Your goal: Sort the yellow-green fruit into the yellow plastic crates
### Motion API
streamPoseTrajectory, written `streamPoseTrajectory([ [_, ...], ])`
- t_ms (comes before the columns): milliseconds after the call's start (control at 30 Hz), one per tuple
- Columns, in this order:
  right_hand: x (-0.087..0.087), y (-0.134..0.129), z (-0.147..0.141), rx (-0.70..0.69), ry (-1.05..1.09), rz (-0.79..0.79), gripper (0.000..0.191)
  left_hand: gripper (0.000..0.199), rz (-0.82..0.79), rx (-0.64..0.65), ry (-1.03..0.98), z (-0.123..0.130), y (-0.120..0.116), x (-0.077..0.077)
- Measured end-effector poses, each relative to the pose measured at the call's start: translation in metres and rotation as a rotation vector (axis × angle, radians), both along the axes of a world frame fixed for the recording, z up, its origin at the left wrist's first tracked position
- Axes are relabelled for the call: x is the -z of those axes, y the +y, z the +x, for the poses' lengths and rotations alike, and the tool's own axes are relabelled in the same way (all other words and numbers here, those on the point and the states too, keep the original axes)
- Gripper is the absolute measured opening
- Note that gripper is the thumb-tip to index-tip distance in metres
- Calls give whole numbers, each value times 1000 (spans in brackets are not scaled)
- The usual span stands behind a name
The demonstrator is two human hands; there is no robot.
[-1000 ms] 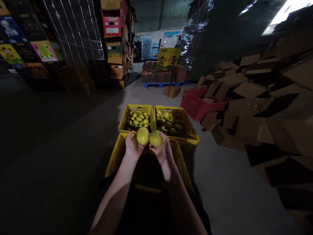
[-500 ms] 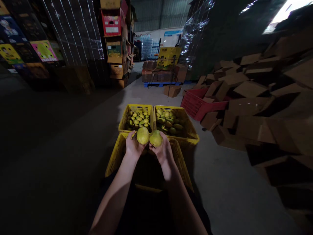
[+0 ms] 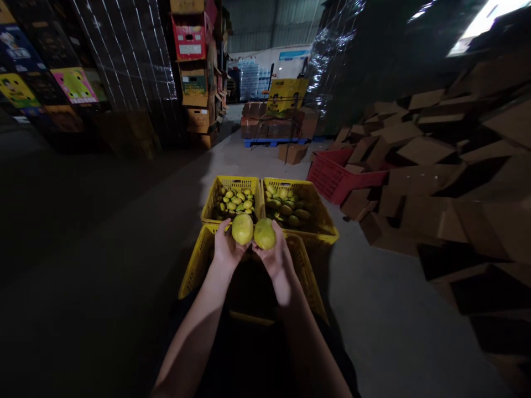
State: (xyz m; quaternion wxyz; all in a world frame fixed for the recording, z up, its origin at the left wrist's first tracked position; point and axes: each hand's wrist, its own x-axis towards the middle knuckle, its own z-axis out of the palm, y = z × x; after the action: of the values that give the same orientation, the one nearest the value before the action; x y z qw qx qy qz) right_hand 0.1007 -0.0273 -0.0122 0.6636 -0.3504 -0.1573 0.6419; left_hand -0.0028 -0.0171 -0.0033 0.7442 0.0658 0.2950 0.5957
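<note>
Above the near crate (image 3: 188, 271), the left hand (image 3: 226, 249) is cupping one yellow-green fruit (image 3: 242, 229) and the right hand (image 3: 274, 251) is cradling a greener fruit (image 3: 264, 234); two fruit-filled crates (image 3: 301, 232) are standing just beyond the near crate.

Left hand (image 3: 226, 247) and right hand (image 3: 277, 255) each hold a yellow-green fruit (image 3: 242, 229) (image 3: 264, 234), side by side above a yellow crate (image 3: 191, 270); beyond it, two crates (image 3: 209, 199) (image 3: 326, 224) contain more fruit (image 3: 236, 202).
</note>
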Motion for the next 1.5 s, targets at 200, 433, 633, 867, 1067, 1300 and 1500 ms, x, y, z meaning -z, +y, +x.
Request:
streamPoseTrajectory([
  [200,0,-2,3,-75,194,122,29,27,89,24,-86,-6,1,-1],
  [433,-5,-3,8,-216,197,97,33,22,262,111,-72,-9,-7,-4],
  [633,-9,-8,9,-259,100,185,30,23,355,182,12,-13,-10,0],
  [867,-7,-7,7,-251,137,144,31,24,306,181,-29,-13,-10,0],
  [1067,-3,-7,1,-81,177,128,27,31,102,78,-159,-8,-7,-7],
  [1300,4,-8,-4,-26,115,171,19,24,-57,-54,-215,-5,3,2],
  [1500,11,6,-3,-53,157,64,16,32,-78,-77,-253,-4,9,9],
])
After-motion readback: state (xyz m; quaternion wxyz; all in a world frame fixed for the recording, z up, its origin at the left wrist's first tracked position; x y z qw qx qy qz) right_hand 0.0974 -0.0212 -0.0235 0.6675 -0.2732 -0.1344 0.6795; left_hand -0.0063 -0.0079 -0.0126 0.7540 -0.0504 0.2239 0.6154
